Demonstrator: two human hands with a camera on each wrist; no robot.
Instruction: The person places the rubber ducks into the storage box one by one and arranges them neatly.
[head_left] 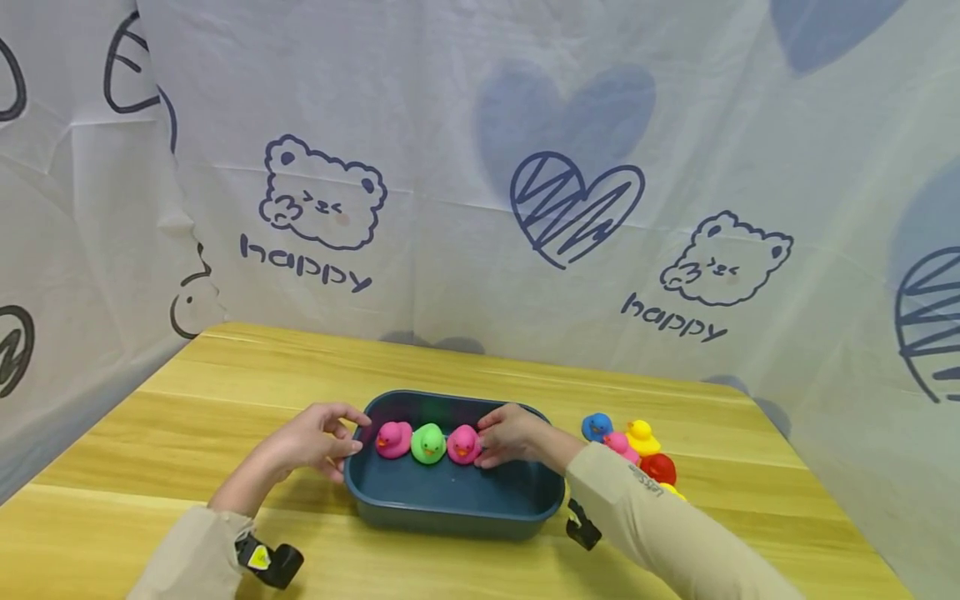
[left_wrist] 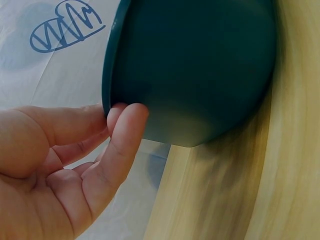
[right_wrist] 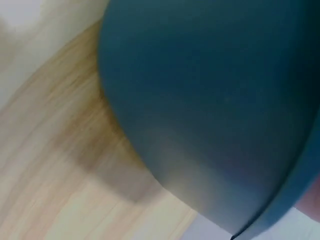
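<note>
A dark blue-green plastic tub (head_left: 450, 522) stands on the table. Inside it, in a row, are a pink rubber duck (head_left: 393, 440), a green rubber duck (head_left: 429, 444) and a second pink rubber duck (head_left: 462, 445). My left hand (head_left: 318, 439) pinches the tub's left rim; the left wrist view shows thumb and fingers of that hand (left_wrist: 75, 165) on either side of the rim. Reaching over the right rim, my right hand (head_left: 517, 435) holds the second pink duck by its right side. The tub's outer wall (right_wrist: 195, 100) fills most of the right wrist view, hiding nearly all of that hand.
Right of the tub lies a group of rubber ducks: blue (head_left: 597, 427), yellow (head_left: 641, 437), pink (head_left: 621, 446), red (head_left: 658, 468) and another yellow one (head_left: 672, 492) partly behind my right sleeve. A printed cloth (head_left: 450, 250) hangs behind the wooden table (head_left: 247, 375).
</note>
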